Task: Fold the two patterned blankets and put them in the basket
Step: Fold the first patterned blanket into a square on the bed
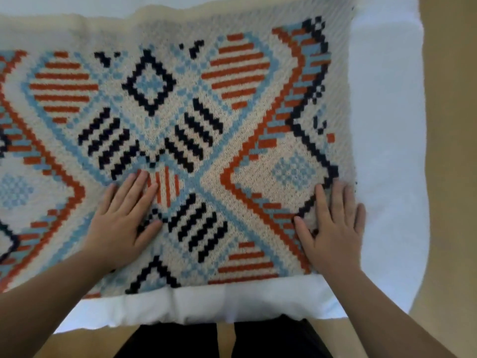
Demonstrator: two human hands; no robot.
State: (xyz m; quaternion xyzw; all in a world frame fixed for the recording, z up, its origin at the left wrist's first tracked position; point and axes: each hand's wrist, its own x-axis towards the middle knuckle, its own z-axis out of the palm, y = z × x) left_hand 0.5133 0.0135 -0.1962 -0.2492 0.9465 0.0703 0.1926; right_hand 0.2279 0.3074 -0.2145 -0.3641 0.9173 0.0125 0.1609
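Both hands lie flat and open on the patterned blanket (180, 112), which is spread over the white bed (387, 151): my left hand (124, 223) at 7 o'clock, my right hand (333, 228) at 4 o'clock. I think the soft knit could bunch up if I push unevenly, giving a crooked fold. I see no basket or second blanket.

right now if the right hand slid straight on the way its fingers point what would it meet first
Only more of the patterned blanket: the right hand lies flat near its right edge, fingers pointing away, and nothing else shows in that line, as far as visible.
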